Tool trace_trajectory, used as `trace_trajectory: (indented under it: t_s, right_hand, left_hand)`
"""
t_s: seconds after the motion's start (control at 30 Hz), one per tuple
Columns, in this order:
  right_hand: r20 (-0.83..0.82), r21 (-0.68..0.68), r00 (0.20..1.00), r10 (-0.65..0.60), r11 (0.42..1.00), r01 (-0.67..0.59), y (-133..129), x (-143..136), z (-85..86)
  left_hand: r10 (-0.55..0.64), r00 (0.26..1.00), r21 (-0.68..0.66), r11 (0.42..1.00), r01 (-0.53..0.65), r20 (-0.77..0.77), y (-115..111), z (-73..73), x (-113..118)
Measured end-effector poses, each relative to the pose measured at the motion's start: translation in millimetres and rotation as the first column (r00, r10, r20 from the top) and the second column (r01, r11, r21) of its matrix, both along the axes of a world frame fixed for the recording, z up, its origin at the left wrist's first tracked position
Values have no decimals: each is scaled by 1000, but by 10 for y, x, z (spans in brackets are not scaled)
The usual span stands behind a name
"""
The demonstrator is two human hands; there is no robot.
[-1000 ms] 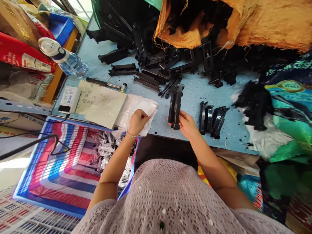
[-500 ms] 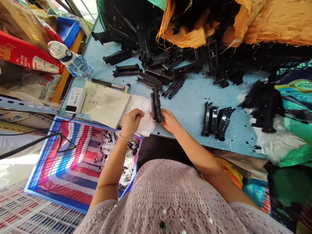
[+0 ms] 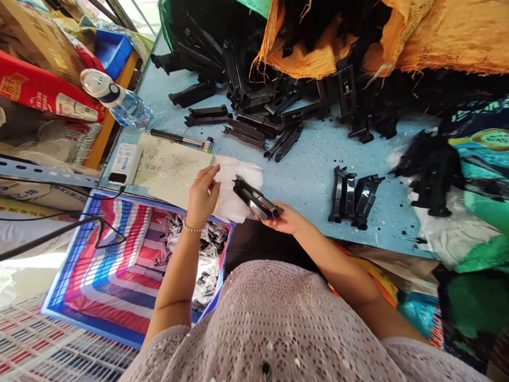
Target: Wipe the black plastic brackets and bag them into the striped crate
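My right hand grips the near end of a black plastic part, tilted above the table edge with its far end pointing up and left. My left hand, a beaded bracelet at its wrist, hovers over the right side of a cardboard sheet; its fingers are extended and I see nothing in them. Between the hands lie white plastic bags. Beyond them, more black parts are piled on the speckled blue table. Two parts stand side by side to the right.
A hammer, a white box-shaped device and a water bottle are at the left. Below the table edge sits a blue crate with a striped lining and bagged parts. An orange sack covers the back right.
My right hand has come nearer and slightly right, tilting the black part's far end leftward. My left hand has moved left, its fingers now extended upward.
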State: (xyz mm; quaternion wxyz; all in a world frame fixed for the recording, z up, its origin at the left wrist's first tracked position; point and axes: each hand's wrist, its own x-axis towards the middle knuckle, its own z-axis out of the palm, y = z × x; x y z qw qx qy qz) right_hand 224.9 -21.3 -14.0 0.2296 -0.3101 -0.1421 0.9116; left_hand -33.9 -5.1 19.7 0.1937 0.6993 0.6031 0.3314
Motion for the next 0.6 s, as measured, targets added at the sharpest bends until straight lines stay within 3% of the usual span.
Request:
trace_trajectory:
  t_s: [0.07,0.13,0.23,0.3,0.37,0.43,0.5,0.53,0.6]
  right_hand:
    - [-6,-22,998,-63,998,63,-24,14,-3]
    - [-62,-40,998,-8,999,6,-27,-8,19]
    - [-94,-26,991,98,995,-101,2,-112,39]
    - [-14,37,999,48,998,-47,31,-202,30]
    - [172,195,981,-92,979,57,39,-279,31]
    - [382,443,883,-272,893,84,0,-321,70]
    - [471,649,788,-396,761,-6,-88,-310,157]
    - [464,705,794,-392,707,-62,-140,-277,215]
    - [411,741,876,-252,653,-159,-230,-132,341]
  left_hand:
    - [-22,990,10,1000,24,-142,-52,21,-51]
    - [-53,972,-22,999,49,-227,-100,29,-59]
    - [-78,978,-1,997,79,-196,-197,60,48]
    - [-176,973,20,983,181,-149,-299,93,192]
    - [-353,928,-1,935,355,-118,-414,105,365]
    - [-497,863,-37,868,496,-89,-506,94,519]
    - [-538,841,-51,843,535,-60,-573,122,595]
    - [-519,853,-50,854,517,-43,-611,179,587]
    - [-454,891,-67,889,453,-1,-731,407,460]
